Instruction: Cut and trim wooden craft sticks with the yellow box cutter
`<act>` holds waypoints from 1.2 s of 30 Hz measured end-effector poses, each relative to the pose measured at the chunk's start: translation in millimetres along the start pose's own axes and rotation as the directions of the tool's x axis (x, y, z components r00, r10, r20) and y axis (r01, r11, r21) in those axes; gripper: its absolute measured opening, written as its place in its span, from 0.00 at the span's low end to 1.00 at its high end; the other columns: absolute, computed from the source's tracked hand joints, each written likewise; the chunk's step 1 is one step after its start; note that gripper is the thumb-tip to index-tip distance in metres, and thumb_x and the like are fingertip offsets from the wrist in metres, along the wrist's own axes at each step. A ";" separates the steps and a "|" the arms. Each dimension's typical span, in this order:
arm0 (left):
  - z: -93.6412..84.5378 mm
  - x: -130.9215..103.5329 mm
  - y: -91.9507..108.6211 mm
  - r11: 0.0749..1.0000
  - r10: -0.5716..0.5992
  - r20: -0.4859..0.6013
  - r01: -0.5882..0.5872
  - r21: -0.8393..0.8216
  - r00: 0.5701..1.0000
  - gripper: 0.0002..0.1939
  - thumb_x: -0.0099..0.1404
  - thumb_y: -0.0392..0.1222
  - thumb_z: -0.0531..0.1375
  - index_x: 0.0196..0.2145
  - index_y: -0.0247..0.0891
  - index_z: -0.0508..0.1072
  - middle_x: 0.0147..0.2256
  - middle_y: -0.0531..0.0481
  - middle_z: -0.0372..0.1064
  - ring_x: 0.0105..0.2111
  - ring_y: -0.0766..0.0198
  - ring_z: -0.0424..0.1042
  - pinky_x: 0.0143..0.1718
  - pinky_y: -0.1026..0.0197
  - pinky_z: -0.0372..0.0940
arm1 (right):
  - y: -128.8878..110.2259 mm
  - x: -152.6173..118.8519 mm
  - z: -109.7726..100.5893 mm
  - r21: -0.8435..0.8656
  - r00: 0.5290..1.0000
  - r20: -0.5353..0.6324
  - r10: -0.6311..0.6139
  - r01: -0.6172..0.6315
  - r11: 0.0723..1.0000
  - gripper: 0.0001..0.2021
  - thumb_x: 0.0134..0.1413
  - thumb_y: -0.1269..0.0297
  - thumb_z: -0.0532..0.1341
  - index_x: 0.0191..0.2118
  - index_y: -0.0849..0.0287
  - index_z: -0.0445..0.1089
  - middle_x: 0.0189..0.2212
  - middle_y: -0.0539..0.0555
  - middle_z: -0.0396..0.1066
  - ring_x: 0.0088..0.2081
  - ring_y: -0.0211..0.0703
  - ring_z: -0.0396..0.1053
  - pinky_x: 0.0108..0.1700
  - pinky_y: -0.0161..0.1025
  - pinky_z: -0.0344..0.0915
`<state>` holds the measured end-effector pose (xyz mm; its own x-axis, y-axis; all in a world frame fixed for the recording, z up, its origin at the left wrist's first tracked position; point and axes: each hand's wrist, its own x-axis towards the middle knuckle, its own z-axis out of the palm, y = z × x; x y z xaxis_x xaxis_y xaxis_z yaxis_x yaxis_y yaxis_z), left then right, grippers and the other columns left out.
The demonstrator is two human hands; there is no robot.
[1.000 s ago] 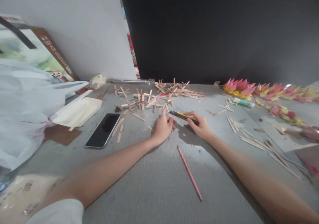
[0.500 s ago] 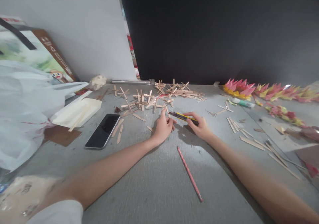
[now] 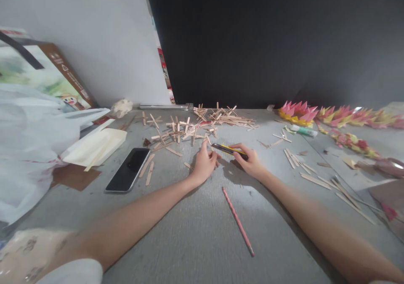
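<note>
My right hand [image 3: 248, 160] is closed round a black and yellow box cutter [image 3: 227, 149], its tip pointing left. The tip reaches close to my left hand [image 3: 204, 162], whose fingers pinch a wooden craft stick [image 3: 208, 140]. Only the top of that stick shows above the fingers. Just beyond my hands lies a heap of craft sticks [image 3: 233, 120], several of them joined into crosses. Nearer to me a pink pencil [image 3: 237, 220] rests on the grey tabletop [image 3: 176, 237].
On the left are a smartphone [image 3: 128, 170], a cream tray [image 3: 105, 143] and a white plastic bag [image 3: 31, 141]. Loose sticks [image 3: 315, 181], a glue stick [image 3: 303, 130] and pink and yellow paper flowers [image 3: 298, 112] lie on the right. A black panel [image 3: 268, 44] stands behind.
The view has shifted slightly, moving everything a little left and down. Both hands keep their holds, with the cutter still close to the stick.
</note>
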<state>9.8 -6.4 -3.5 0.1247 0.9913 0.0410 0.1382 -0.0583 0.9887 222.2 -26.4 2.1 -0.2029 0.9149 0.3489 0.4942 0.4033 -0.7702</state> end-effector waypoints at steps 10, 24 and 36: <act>-2.9 2.6 -3.9 1.000 0.015 -0.004 -0.015 0.016 1.000 0.29 0.72 0.38 0.57 0.67 0.36 0.54 0.28 0.54 0.75 0.18 0.68 0.70 0.19 0.68 0.61 | 1.5 3.1 4.1 0.019 0.999 -0.002 -0.040 0.040 0.999 0.17 0.71 0.56 0.57 0.55 0.58 0.75 0.39 0.54 0.80 0.29 0.40 0.70 0.33 0.35 0.62; -3.7 2.7 -2.6 1.000 0.012 -0.010 -0.012 0.011 1.000 0.30 0.72 0.41 0.59 0.67 0.36 0.55 0.27 0.55 0.76 0.17 0.68 0.69 0.19 0.69 0.59 | 4.9 4.0 4.6 0.023 1.000 -0.004 -0.029 0.029 0.999 0.17 0.71 0.54 0.57 0.55 0.58 0.75 0.30 0.51 0.77 0.26 0.39 0.66 0.30 0.34 0.60; -3.6 2.9 -2.1 1.000 0.010 -0.016 -0.010 0.010 1.000 0.28 0.73 0.41 0.59 0.66 0.35 0.55 0.29 0.53 0.77 0.18 0.68 0.70 0.19 0.68 0.61 | 1.4 4.1 3.8 0.026 1.000 0.008 -0.017 0.017 1.000 0.17 0.70 0.55 0.57 0.55 0.57 0.75 0.30 0.51 0.77 0.27 0.41 0.68 0.31 0.34 0.63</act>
<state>6.4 -3.0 -5.0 0.1107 0.9925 0.0528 0.1466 -0.0688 0.9868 218.8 -21.9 0.4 -0.2179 0.9079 0.3580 0.4687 0.4191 -0.7776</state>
